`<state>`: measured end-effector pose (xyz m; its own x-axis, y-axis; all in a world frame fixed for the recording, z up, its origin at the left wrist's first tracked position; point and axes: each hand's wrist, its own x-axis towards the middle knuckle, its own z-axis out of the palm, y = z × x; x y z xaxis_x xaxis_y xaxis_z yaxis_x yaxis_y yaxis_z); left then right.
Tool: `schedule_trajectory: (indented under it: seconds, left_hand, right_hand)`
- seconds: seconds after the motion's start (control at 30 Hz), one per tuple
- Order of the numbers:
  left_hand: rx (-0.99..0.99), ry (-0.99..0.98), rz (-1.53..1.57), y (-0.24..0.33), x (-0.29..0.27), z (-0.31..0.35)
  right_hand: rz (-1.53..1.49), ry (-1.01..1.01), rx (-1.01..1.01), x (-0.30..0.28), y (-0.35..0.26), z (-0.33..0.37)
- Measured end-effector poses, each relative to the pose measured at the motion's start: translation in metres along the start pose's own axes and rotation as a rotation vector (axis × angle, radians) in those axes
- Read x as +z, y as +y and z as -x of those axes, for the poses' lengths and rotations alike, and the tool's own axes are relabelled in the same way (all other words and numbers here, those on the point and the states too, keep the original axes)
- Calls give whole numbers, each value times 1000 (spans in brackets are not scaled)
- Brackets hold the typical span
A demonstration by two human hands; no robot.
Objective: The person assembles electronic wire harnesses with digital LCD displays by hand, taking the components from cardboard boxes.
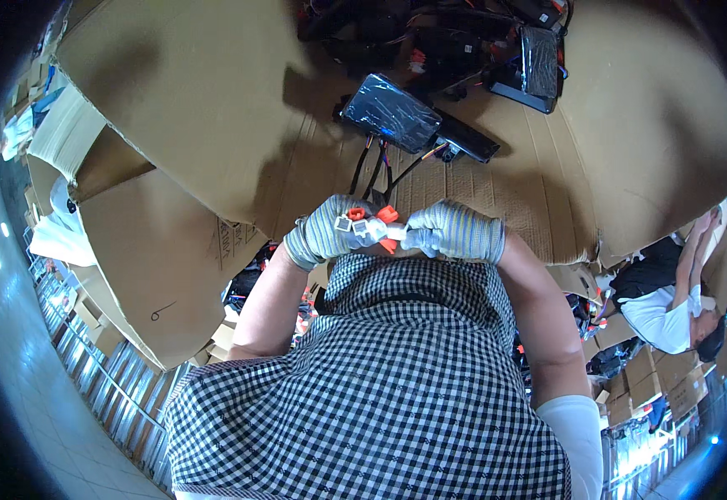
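Observation:
Both my hands wear striped knit gloves and meet in front of my checked apron. My left hand [330, 232] is closed round a bunch of wire connectors [358, 224], white and orange-red. My right hand [457, 232] pinches a white connector [396, 232] at the bunch's right side; its fingertips partly hide it. Dark cables [372, 171] run from the bunch up to a black flat-screened unit [391, 112] wrapped in clear film, lying on the cardboard. A black bracket-like part [468, 140] sits at its right.
Large cardboard flaps [172, 92] surround the work surface. More black units with wires [447, 50] are piled at the far side, with another film-wrapped screen [538, 62] at the right. A co-worker in a white shirt [665, 321] is at the right. Cartons [664, 375] stand behind.

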<state>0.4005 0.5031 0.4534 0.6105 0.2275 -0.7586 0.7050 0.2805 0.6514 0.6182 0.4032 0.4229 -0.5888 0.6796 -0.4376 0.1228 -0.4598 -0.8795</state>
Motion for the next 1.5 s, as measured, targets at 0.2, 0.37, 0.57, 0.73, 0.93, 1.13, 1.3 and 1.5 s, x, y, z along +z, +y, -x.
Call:
schedule_trajectory:
  seconds: [0.2,0.37,0.57,0.73,0.93,1.13,1.3,1.5]
  left_hand:
    - [37,32,52,-6,0,0]
    - [-22,148,83,-15,-3,-2]
    - [122,325,-51,-45,-2,-11]
    - [425,477,-295,-79,-1,-25]
    - [571,673,-393,-84,14,-23]
    - [150,593,425,-66,25,-9]
    - [212,498,434,-81,32,-23]
    - [235,437,356,-66,32,-45]
  right_hand:
    - [-51,46,13,7,6,-4]
    - [-119,176,18,16,9,-20]
    - [-206,283,-19,17,17,-39]
    - [-128,285,-31,9,15,-52]
    - [-257,218,-52,13,26,-65]
    - [-186,206,-21,13,12,-61]
    - [-186,210,28,10,22,-50]
    - [-107,301,-22,-2,43,-38]
